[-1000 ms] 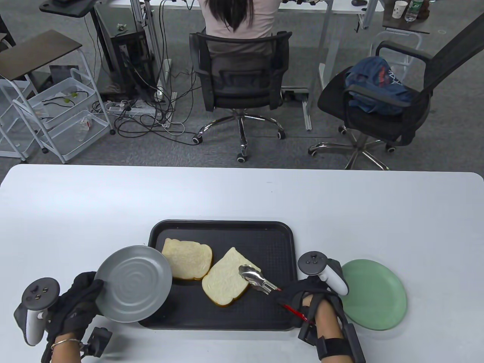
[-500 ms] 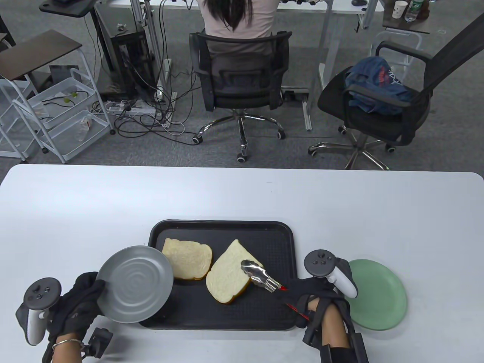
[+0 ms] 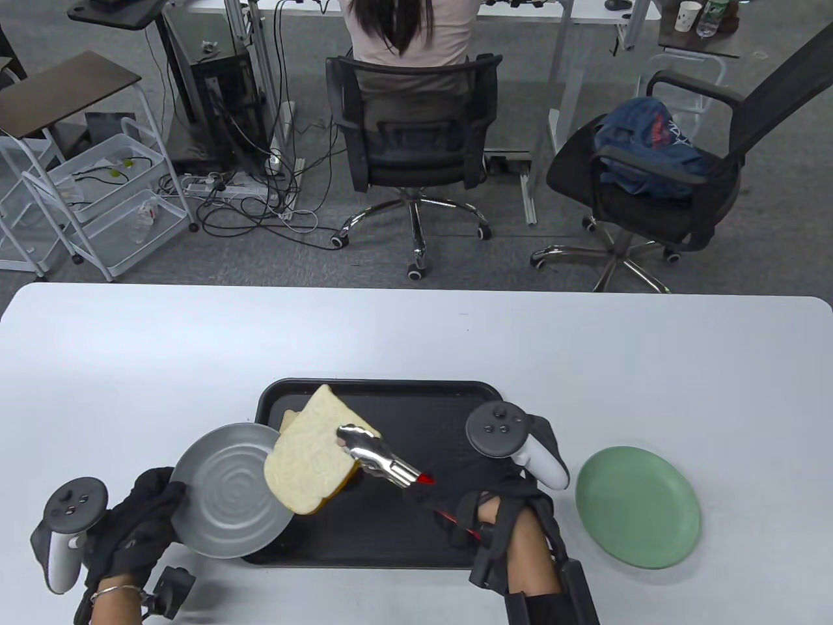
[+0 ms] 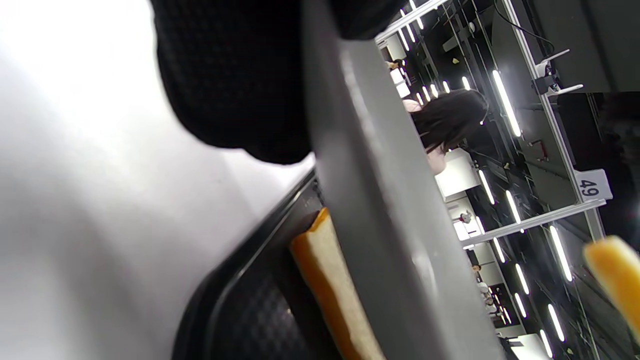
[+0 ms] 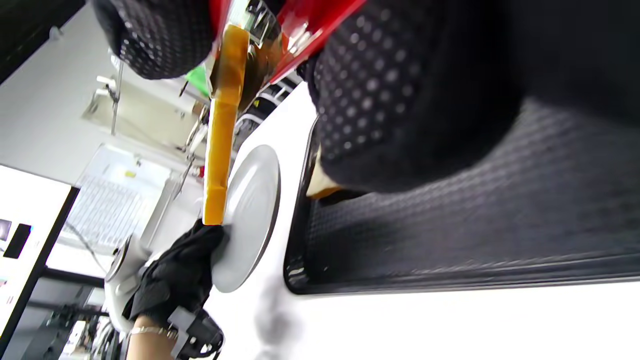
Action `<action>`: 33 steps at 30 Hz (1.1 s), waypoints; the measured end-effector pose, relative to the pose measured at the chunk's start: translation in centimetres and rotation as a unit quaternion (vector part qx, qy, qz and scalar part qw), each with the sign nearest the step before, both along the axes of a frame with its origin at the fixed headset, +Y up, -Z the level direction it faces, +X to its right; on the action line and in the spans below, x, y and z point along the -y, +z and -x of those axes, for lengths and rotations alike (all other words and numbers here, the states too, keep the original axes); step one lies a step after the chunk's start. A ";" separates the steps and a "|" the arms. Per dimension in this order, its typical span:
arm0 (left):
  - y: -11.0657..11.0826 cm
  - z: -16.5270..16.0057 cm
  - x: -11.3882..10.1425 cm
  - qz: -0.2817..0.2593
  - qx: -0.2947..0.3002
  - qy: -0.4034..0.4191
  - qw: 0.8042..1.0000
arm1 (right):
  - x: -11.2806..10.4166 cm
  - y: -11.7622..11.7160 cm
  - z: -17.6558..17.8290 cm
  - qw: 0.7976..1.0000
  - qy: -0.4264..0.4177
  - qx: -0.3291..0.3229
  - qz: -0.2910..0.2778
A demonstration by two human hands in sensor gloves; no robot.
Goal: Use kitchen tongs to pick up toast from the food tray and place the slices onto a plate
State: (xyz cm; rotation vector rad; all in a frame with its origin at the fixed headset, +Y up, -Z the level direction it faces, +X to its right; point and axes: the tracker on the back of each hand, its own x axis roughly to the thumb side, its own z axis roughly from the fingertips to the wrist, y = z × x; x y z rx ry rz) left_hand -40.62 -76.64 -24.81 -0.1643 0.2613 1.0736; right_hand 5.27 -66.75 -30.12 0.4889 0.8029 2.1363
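Right hand (image 3: pixel 485 514) is closed round the tongs (image 3: pixel 377 456), by which a toast slice (image 3: pixel 306 465) is pinched above the grey plate (image 3: pixel 221 495) gripped by the left hand (image 3: pixel 133 521). Soft, light bread is best clamped gently near its crust.

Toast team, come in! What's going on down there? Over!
Right hand grips tongs, toast slice pinched, lifted. Left hand holds grey plate beside it. Second slice on tray. Nothing blocking.
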 end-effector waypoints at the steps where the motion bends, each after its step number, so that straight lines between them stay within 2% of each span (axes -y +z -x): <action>1: 0.0 0.0 0.0 -0.001 0.001 0.002 1.000 | 0.1 -0.1 1.2 1.000 0.005 -0.012 0.003; 8: 0.0 -0.1 -0.1 -0.003 0.007 0.014 1.000 | 1.9 -0.8 7.4 0.997 0.028 -0.061 0.030; 13: 0.0 -0.3 -0.3 -0.010 0.017 0.017 1.000 | 2.8 -1.0 9.5 0.995 0.061 -0.065 0.042; 20: -0.1 -0.4 -0.1 -0.003 0.024 0.030 0.999 | 2.7 -0.7 9.3 0.994 0.082 -0.051 0.049; 26: 0.0 -0.3 0.0 0.000 0.016 0.024 1.000 | 1.8 -0.3 8.3 0.995 0.072 -0.046 0.045; 33: 0.1 0.2 0.1 0.000 0.001 0.029 1.000 | 0.4 -0.1 4.4 0.998 0.043 -0.017 0.049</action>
